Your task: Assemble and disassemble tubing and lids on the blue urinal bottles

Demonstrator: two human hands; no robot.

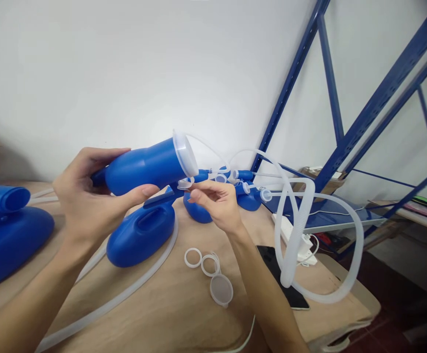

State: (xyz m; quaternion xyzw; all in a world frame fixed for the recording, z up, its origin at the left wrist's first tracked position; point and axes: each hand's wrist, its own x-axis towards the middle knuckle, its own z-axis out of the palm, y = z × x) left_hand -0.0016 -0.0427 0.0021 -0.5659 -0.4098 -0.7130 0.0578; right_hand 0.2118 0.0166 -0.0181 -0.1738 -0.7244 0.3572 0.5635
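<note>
My left hand (pixel 84 191) is wrapped round the wide neck of a blue plastic urinal bottle (pixel 147 166). The neck is tilted with its mouth to the right, and a translucent lid (pixel 186 153) covers that end. Just below the lid's lower edge, my right hand (pixel 215 201) pinches a small translucent plastic tab (pixel 186 184) between thumb and fingers. Under the neck is a rounded blue body with a handle slot (pixel 143 235); the join between them is partly hidden by my left hand.
Translucent rings (pixel 193 257) and a round cap (pixel 221 289) lie on the wooden table (pixel 154 314). Another blue bottle (pixel 11 240) stands left; several stand behind. A coiled hose (pixel 358 245) overlies a black phone (pixel 283 279) by a power strip (pixel 305 247). Blue shelving (pixel 331 78) rises right.
</note>
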